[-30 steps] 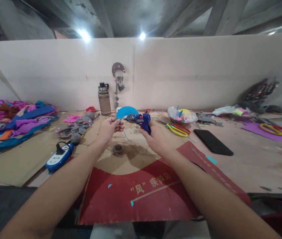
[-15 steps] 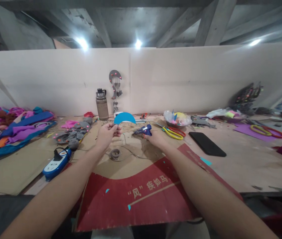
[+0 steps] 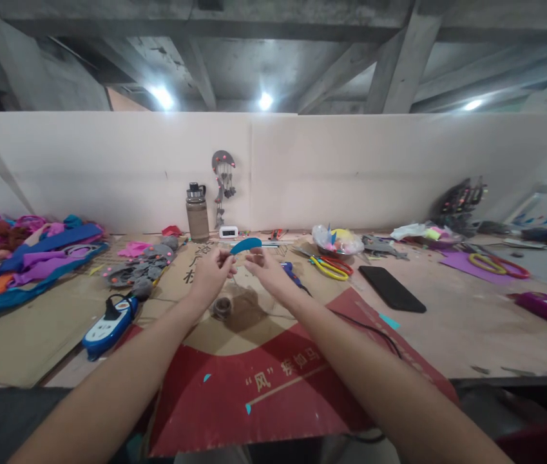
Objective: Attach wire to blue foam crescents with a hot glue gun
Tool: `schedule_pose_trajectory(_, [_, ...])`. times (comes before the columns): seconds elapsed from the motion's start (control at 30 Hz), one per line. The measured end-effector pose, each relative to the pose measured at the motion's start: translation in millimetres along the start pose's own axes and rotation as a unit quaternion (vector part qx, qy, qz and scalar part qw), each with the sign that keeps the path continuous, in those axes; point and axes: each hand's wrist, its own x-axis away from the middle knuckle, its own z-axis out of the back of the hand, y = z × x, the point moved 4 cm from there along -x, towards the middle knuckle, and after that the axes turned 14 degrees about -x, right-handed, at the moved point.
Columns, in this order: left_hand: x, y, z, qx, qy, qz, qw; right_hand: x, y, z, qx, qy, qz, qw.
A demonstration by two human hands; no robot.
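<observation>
Clearly, the left hand [image 3: 211, 274] is nearer, its fingers pinched on the left end of the blue piece [image 3: 247, 245], held up toward the far edge of the cardboard [image 3: 191, 403]. Its long axis runs left to right, rising slightly rightward; the right hand [image 3: 267, 270], apart from the left, curls beside its right end, contact unclear.

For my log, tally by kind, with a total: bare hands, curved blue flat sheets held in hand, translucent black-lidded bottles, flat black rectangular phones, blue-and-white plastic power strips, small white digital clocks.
Bare hands (left hand, right hand): 2
Blue sheet: 1
Bottle: 1
Black phone: 1
Power strip: 1
White clock: 1
Total: 7
</observation>
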Motion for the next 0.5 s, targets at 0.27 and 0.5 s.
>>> schedule_pose_trajectory(0.27, [-2, 1, 8.3, -0.075, 0.032, -0.029, 0.996, -2, 8, -30, -0.122, 0.019, -0.098, 0.987])
schedule_pose_trajectory(0.5, [-2, 4, 3.5, -0.012, 0.003, 0.002, 1.000, 2, 9, -21, -0.040, 0.002, -0.075, 0.996])
